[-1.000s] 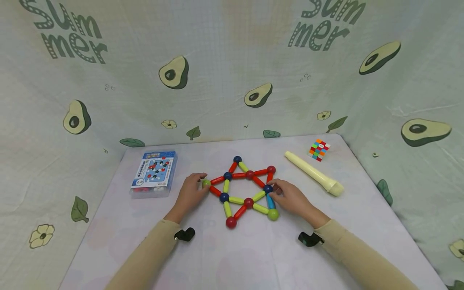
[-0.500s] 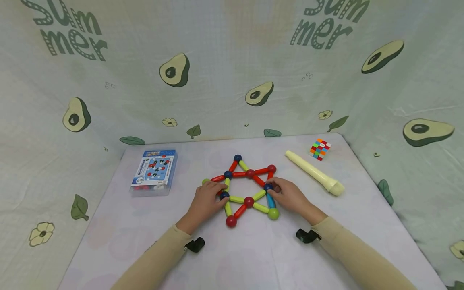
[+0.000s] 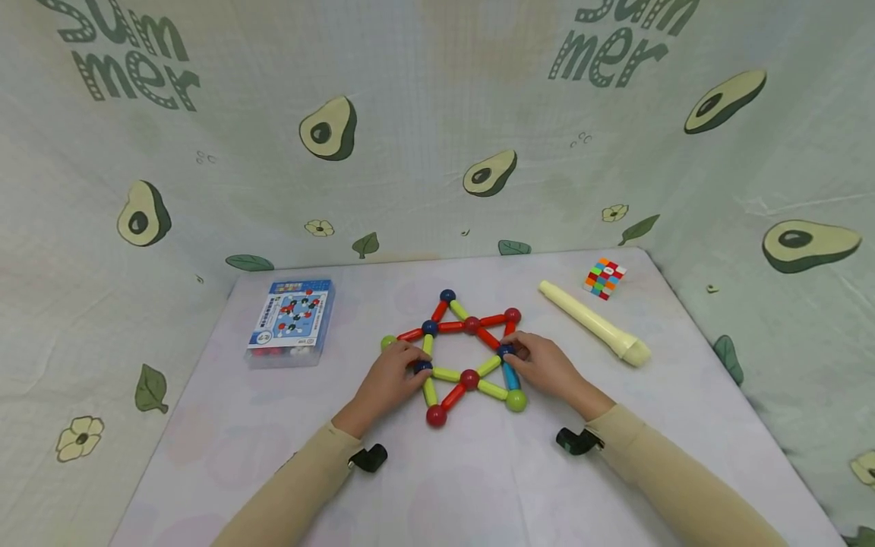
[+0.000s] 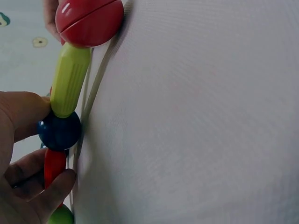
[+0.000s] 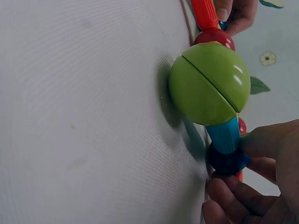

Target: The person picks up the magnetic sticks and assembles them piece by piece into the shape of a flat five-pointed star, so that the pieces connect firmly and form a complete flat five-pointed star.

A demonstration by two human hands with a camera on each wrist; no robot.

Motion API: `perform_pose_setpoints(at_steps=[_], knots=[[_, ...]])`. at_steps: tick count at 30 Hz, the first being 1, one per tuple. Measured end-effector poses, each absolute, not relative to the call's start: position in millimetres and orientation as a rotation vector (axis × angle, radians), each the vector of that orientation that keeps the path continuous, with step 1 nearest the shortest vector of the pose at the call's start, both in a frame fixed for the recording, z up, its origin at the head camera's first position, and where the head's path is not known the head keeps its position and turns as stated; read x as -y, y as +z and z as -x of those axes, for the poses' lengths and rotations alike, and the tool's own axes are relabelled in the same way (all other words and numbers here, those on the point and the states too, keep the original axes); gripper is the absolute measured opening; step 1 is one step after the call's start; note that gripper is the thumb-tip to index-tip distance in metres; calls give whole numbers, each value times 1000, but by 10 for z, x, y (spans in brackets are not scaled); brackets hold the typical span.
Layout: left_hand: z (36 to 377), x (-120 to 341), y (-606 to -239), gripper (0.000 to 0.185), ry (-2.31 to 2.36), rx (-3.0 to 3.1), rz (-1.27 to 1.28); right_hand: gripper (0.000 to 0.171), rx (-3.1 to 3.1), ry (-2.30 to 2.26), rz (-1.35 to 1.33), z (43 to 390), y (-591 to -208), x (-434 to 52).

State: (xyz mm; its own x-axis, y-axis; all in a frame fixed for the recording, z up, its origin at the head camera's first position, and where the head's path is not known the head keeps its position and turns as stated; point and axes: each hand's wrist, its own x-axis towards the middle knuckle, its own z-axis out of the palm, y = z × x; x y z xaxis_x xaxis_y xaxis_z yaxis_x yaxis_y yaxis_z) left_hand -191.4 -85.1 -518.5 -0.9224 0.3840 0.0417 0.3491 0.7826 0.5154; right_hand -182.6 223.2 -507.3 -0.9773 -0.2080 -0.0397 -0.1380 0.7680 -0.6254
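Observation:
A six-pointed star of magnetic sticks and balls (image 3: pixel 446 374) lies flat on the table, in red, yellow-green and blue. My left hand (image 3: pixel 391 376) pinches the dark blue ball (image 4: pixel 60 131) at the star's lower left, thumb above and fingers by the red stick (image 4: pixel 54 165). At the right side, my right hand (image 3: pixel 545 366) pinches another dark blue ball (image 5: pixel 228 159), where a blue stick (image 5: pixel 225 136) leads to a green ball (image 5: pixel 210 84). A red ball (image 3: pixel 436 415) forms the near tip. The left-tip green ball (image 3: pixel 388 342) is partly hidden behind my left hand.
A clear plastic case (image 3: pixel 290 323) with a blue printed cover stands at the back left. A pale yellow tube (image 3: pixel 591 321) lies to the right, with a colourful puzzle cube (image 3: pixel 604 278) behind it. Printed cloth (image 3: pixel 410 114) hangs behind the table (image 3: pixel 451 486).
My left hand has moved right from the green ball at the star's left tip onto the dark blue ball. My right hand stays at its ball, and the star keeps its shape.

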Motion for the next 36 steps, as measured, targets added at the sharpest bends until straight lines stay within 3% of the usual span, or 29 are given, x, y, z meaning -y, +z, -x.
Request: perform_pose_setpoints(at_steps=[8,18,27,36], knots=[[1923,824,-5187,25,808,-2848,-693,33,-2822,-1013,291,1846,-5056,-2164],[1905,831,-5212,30,771,-2941,-588,33,-2830,-990,291,1839,-5073,-2145],[1948,826,-5187,56,787,-2956,-472,31,-2831,-989,299,1826,-5052,-2158],[2071,791,-5172,35,712,-2966,-479,32,-2816,-1024,293,1819,-5052,-2149]])
